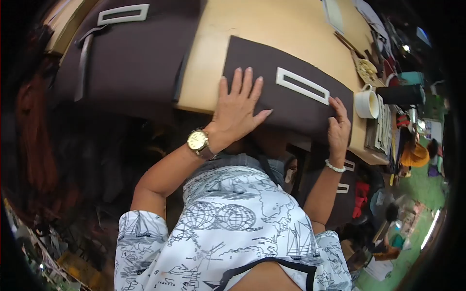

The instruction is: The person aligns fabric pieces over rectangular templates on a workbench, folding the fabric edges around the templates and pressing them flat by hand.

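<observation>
Sheet [291,111], dark brown, lay on the pale worktop [281,24], reaching its near edge, with both hands at it. The left hand [235,109] was palm down on the left part of the sheet, its fingers spread and pointing to the far side, its thumb held out to the right; it was open and clamped on nothing. Most of the sheet was to the right of this hand, and some of it showed beyond the fingertips. A watch [197,140] was on the left wrist.

The right hand [339,121] was at the right part of the sheet, its fingers bent and its thumb a little apart from the fingertips, which were at the near right end of a white frame [303,86]. Whether they touched the frame was hard to tell. The frame was slanted on the sheet, between the two hands and farther than the right one. A pale bracelet [335,166] was on the right wrist.

Just right of the sheet was a white mug [367,104], with papers [381,128] to its right and a black cylinder [400,94] farther right. To the left, a larger dark panel [141,63] carried a second frame [123,15] and a hammer [84,65], the hammer's head close to that frame.
</observation>
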The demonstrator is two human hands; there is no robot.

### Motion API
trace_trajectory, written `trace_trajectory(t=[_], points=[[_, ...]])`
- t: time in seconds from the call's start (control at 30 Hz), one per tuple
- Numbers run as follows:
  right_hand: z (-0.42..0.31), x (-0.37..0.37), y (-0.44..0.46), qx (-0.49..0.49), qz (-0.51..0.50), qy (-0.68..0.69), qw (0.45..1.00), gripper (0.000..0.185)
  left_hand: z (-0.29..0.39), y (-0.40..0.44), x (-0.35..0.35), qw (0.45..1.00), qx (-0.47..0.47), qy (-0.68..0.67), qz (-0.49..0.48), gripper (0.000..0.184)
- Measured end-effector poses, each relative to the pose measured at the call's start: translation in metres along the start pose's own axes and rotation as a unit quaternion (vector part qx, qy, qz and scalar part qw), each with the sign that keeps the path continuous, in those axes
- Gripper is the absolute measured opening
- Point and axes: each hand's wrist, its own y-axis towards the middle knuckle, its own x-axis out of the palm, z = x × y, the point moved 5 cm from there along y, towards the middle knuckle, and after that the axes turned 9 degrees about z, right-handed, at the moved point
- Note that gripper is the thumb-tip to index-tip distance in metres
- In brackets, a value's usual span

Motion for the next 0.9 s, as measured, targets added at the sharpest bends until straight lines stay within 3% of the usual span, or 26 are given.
trace_trajectory(t=[0.3, 0.4, 0.6, 0.7, 0.9], points=[[0.000, 0.011, 0.007, 0.006, 0.020, -0.080, 0.997, 0.058, 0.001, -0.002, 0.000, 1.000, 0.002, 0.005, -0.001, 0.068], [0.009, 0.014, 0.009, -0.039, -0.009, -0.140, 0.989, 0.060, 0.001, -0.001, -0.001, 1.000, 0.002, 0.009, -0.005, 0.068], [-0.011, 0.022, 0.006, -0.089, -0.049, -0.513, 0.853, 0.057, 0.001, -0.002, 0.001, 1.000, 0.009, 0.015, -0.003, 0.069], [-0.013, 0.025, 0.003, -0.134, -0.042, -0.587, 0.798, 0.049, 0.001, -0.002, 0.001, 1.000, 0.014, 0.022, 0.006, 0.069], [-0.020, 0.027, -0.001, -0.159, -0.078, -0.635, 0.752, 0.045, 0.001, -0.001, 0.000, 1.000, 0.015, 0.022, -0.004, 0.069]])
